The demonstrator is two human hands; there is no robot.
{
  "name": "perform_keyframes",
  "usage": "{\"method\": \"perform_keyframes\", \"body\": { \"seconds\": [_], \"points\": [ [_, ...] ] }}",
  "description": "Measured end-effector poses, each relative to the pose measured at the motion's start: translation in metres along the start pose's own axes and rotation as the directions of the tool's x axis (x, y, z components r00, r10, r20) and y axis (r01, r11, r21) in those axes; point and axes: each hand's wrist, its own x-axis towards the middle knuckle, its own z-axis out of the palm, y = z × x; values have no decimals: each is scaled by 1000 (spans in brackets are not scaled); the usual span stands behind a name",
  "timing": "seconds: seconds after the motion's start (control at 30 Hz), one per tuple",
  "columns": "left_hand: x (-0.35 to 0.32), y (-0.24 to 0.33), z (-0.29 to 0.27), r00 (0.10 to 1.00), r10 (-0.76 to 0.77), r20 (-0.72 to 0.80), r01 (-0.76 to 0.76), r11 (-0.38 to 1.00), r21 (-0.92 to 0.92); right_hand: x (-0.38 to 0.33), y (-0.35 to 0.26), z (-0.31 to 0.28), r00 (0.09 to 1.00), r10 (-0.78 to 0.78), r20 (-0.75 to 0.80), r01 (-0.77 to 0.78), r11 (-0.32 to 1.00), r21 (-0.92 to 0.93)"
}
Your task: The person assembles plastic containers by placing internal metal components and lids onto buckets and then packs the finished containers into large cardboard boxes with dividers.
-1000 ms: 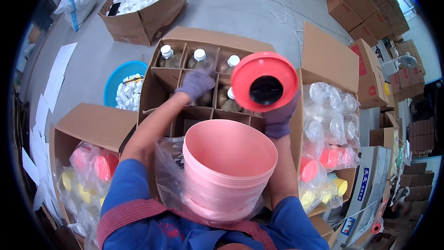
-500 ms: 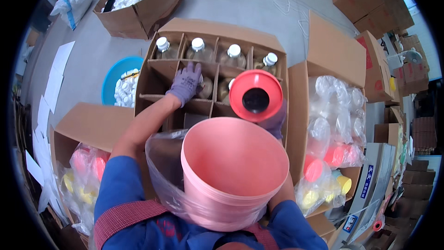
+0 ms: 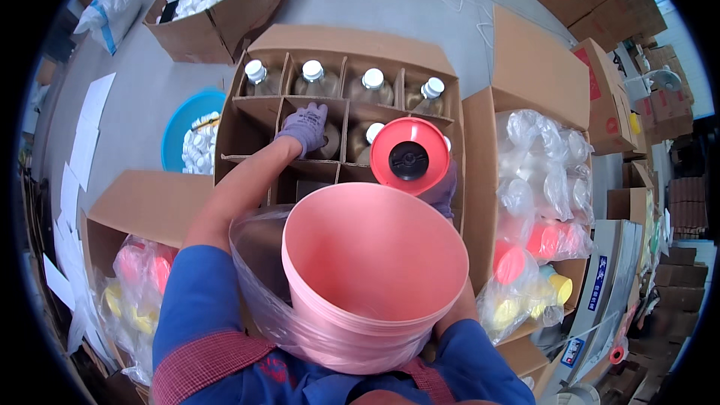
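Note:
My left hand, in a purple glove, is closed over the top of a clear bottle in the divided carton; its cap is hidden under my fingers. My right hand, also gloved, shows only partly behind a red round funnel-shaped piece with a black centre; it appears to hold this piece, though the fingers are mostly hidden. A pink bucket in a clear plastic bag rests against my front, over my right forearm. White-capped bottles stand upright in the carton's cells.
At the right, an open carton holds bagged white, red and yellow plastic pieces. Similar pieces fill a carton at the left. Beyond stand a blue basin of white caps and a big carton of white pieces.
My left fingers, spread beside the bottle before, have drawn together over its top. The red piece has shifted slightly left and tilted, showing more of its black centre.

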Motion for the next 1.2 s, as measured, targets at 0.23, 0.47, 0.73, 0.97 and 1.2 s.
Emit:
{"method": "perform_keyframes", "body": {
  "seconds": [0.23,0.47,0.73,0.97,1.2],
  "points": [
    [-88,-4,-105,857,278,-433,-346,934,-86,-37,-86,39,735,-636,237,573,394,-719],
    [-307,95,-277,437,736,-517,-768,605,211,-92,-172,210,455,122,882,-649,724,235],
    [-277,46,-311,778,261,-571,-615,132,-777,-184,-240,149,417,66,906,-146,989,-5],
    [-296,53,-246,718,695,36,-537,586,-606,-243,-173,127,614,-207,762,330,944,-9],
    [-287,86,-205,800,497,-336,-600,642,-478,-77,-89,124,735,-370,569,674,303,-674]
  ]
}}
